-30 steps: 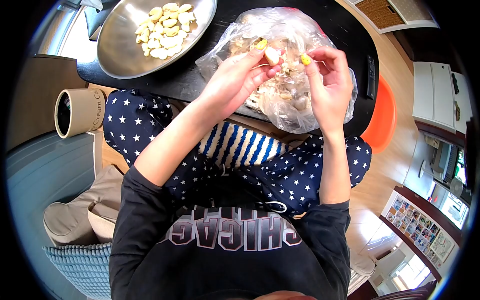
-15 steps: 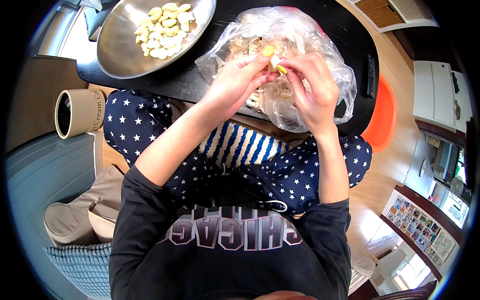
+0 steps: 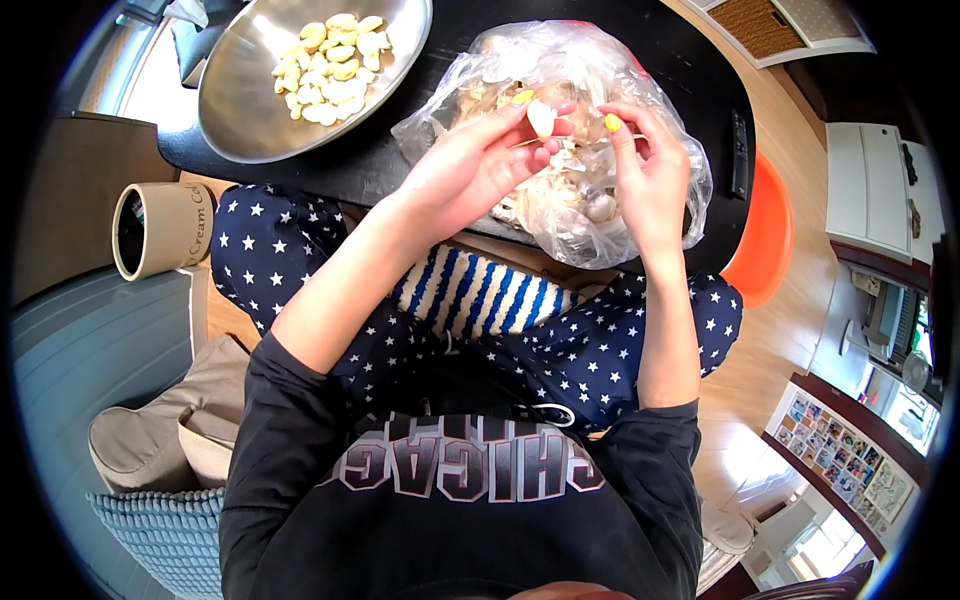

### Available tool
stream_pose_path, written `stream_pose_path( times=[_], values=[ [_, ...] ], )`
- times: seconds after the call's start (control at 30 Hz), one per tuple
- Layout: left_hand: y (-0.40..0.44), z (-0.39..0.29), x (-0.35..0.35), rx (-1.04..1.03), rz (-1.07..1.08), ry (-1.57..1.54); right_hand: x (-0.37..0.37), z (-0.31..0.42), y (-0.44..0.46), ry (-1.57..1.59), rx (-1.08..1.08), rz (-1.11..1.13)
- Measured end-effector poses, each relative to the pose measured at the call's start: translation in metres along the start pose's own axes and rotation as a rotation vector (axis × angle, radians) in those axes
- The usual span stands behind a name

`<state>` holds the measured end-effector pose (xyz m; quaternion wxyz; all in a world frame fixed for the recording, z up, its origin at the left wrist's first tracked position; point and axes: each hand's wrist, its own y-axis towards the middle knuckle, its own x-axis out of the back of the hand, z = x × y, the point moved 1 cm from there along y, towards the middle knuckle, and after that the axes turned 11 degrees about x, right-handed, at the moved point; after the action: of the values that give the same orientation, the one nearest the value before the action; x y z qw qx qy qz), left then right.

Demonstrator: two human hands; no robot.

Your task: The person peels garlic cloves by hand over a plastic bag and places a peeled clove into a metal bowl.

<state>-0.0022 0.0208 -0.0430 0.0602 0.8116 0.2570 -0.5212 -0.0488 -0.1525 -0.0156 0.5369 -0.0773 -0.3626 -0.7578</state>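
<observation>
A pale peeled garlic clove (image 3: 541, 119) is pinched between the thumb and fingers of my left hand (image 3: 470, 165), above the plastic bag. My right hand (image 3: 652, 170) is a short way to the right, its thumb and forefinger curled close together. Whether a scrap of skin is between them is too small to tell. Below both hands a clear plastic bag (image 3: 665, 95) lies spread open, full of papery garlic skins (image 3: 545, 190). A roundish purplish bulb (image 3: 600, 207) shows at its near side. At the upper left, several peeled cloves (image 3: 345, 72) lie in a steel bowl (image 3: 232, 100).
The black table (image 3: 370, 180) carries the bowl, the bag and a dark remote control (image 3: 739, 155) at its right edge. An orange seat (image 3: 765, 235) stands beyond that edge. A cream bin (image 3: 180, 225) is at the left. My crossed legs and a striped cloth (image 3: 480, 290) are below the table edge.
My hands have drawn apart, the right one moving off to the right. The clove stays in my left hand and now shows more fully.
</observation>
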Motion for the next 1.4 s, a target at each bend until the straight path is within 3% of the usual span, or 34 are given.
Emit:
stream_pose_path(
  times=[0.17,0.33,0.5,0.67,0.83,0.97,1.07,1.23,1.4],
  values=[
    [-0.004,-0.012,-0.007,-0.017,0.044,-0.002,-0.002,0.003,0.000,0.145,0.033,0.070],
    [-0.005,-0.010,-0.014,-0.149,-0.125,0.387,-0.005,0.014,-0.003,0.455,0.003,0.046],
    [-0.004,-0.007,-0.019,-0.198,-0.197,0.502,-0.007,0.019,-0.005,0.593,-0.066,0.111],
    [-0.003,-0.005,-0.017,-0.179,-0.205,0.583,-0.007,0.011,-0.008,0.513,-0.066,0.113],
    [0.001,-0.003,-0.020,-0.502,-0.141,0.789,-0.003,0.016,-0.006,0.525,-0.054,0.005],
    [0.001,-0.004,-0.018,-0.615,-0.170,0.939,0.001,0.014,-0.005,0.578,-0.077,-0.046],
    [0.001,-0.004,-0.018,-0.683,-0.185,1.040,0.003,0.019,-0.002,0.565,0.007,0.008],
    [0.000,-0.002,-0.019,-0.703,-0.181,1.061,0.003,0.022,-0.002,0.270,0.223,0.104],
    [-0.003,-0.005,-0.019,-0.718,-0.158,1.198,0.002,0.026,-0.002,0.163,0.305,0.045]
  ],
)
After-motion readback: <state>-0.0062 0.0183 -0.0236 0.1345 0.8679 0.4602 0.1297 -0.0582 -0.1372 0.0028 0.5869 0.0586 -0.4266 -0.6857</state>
